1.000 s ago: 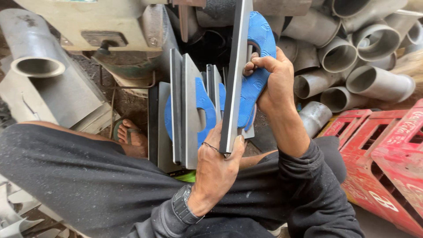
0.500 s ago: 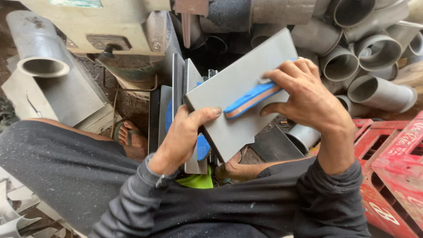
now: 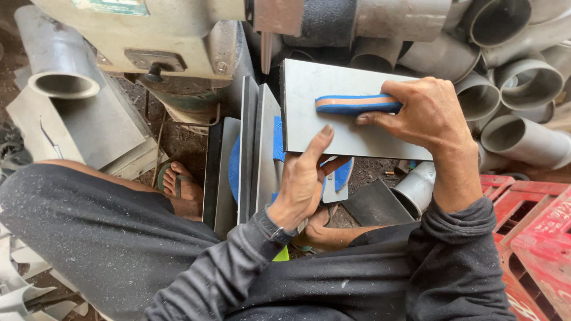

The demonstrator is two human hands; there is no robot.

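Grey trowel plate point(image 3: 339, 128) held flat-side up just below the grinder wheel point(image 3: 324, 21). Right hand point(image 3: 428, 116): grip closed around the blue handle point(image 3: 354, 104). Left hand point(image 3: 306, 178): fingers spread, index tip pressing the plate's lower edge, holding nothing.

Risks, as judged:
- Plate edge may catch the wheel and kick; one-handed hold.
- Left fingertips sit on a thin metal edge; cut likely if the plate slips.
- Stacked trowels point(image 3: 253, 154) left of the plate stand upright; could topple onto the sandalled foot point(image 3: 178, 187).

Grey flat steel trowel point(image 3: 351, 128), blue-and-tan handle up, held level before grinder.
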